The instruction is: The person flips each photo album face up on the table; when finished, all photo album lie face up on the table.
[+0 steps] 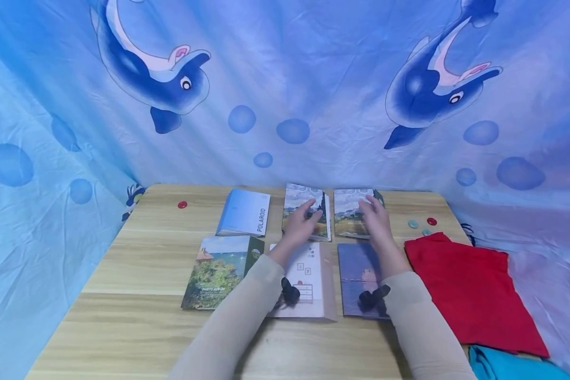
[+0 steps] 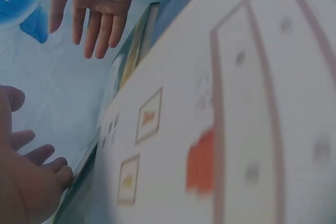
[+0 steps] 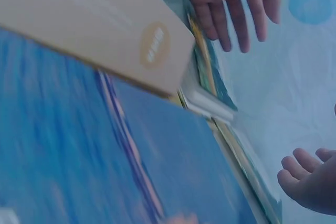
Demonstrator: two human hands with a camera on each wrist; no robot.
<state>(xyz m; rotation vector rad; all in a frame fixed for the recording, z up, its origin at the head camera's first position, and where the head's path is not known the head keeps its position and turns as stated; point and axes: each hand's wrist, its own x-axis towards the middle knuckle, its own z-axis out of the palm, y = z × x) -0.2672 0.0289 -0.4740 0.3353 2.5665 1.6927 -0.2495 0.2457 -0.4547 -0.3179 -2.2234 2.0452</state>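
In the head view my left hand (image 1: pixel 298 226) hovers over a landscape-covered photo album (image 1: pixel 294 198) in the back row, fingers spread and relaxed. Over a similar landscape album (image 1: pixel 345 211) to its right is my right hand (image 1: pixel 377 219), its fingers loosely extended. Neither hand holds anything. Both wrist views show air around the fingers. Below the left wrist lies a white album (image 1: pixel 313 295) with small drawings, large in the left wrist view. A blue-purple seascape album (image 1: pixel 353 269) lies under the right forearm, partly hidden.
A blue POLAROID album (image 1: pixel 243 208) and a garden-picture album (image 1: pixel 218 272) lie at the left. To the right are a red cloth (image 1: pixel 470 295), a teal cloth (image 1: pixel 508 364) and several small buttons (image 1: pixel 431 221). Another red button (image 1: pixel 182 205) sits back left. A dolphin curtain (image 1: pixel 313 79) hangs behind the table.
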